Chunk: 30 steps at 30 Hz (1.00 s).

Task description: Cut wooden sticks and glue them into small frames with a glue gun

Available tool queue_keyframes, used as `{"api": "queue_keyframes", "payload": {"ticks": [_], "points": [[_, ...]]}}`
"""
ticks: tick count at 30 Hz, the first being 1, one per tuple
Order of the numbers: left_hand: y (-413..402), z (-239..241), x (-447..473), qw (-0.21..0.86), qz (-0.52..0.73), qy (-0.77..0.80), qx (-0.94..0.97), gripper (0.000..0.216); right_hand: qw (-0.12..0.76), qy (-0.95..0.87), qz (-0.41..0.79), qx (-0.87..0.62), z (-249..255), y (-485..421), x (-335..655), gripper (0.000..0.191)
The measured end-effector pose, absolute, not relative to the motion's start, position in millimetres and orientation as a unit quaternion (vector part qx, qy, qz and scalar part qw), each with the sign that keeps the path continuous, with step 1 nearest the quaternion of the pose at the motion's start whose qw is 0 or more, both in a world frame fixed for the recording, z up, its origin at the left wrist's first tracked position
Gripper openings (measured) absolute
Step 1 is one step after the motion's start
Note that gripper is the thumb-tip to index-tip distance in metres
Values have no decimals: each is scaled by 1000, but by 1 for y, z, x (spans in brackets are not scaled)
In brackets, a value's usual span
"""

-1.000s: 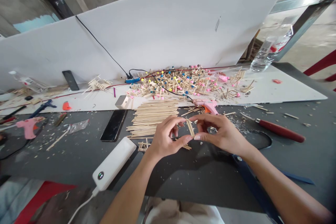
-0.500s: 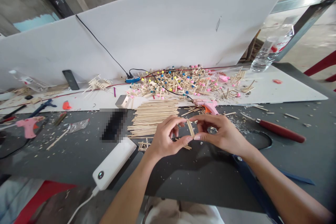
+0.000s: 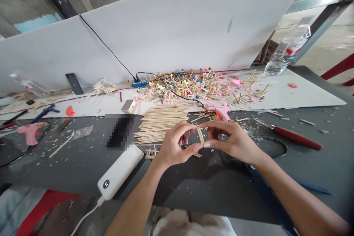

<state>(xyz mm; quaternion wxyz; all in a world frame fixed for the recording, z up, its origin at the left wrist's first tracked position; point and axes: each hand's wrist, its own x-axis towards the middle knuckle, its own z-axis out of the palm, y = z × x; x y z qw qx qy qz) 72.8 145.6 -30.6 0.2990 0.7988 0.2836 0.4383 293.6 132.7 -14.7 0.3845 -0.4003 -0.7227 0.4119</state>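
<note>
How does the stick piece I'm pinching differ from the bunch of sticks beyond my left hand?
The pinched piece is short; the stick bunch has far longer sticks. The pinched piece is held between the left hand and right hand, while the stick bunch lies on the table. The pinched piece slants steeply in view, whereas the stick bunch runs mostly crosswise. Both look pale and wooden.

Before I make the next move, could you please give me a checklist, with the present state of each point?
1. Left hand on the small wooden piece: ok, its fingertips touch it.
2. Right hand on the same piece: ok, fingertips touching.
3. Pink glue gun cool or hot: cannot tell.
4. Red-handled tool apart from the hands: ok, it lies further right.
5. Dark table free of scraps: not ok, they are scattered about.
</note>
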Motion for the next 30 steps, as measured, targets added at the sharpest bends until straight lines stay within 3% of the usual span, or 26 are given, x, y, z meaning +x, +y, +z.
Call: {"api": "queue_keyframes", "payload": {"ticks": [30], "points": [[143, -26, 72, 326, 450, 275, 785, 40, 402, -730, 395, -386, -17, 130, 292, 42]]}}
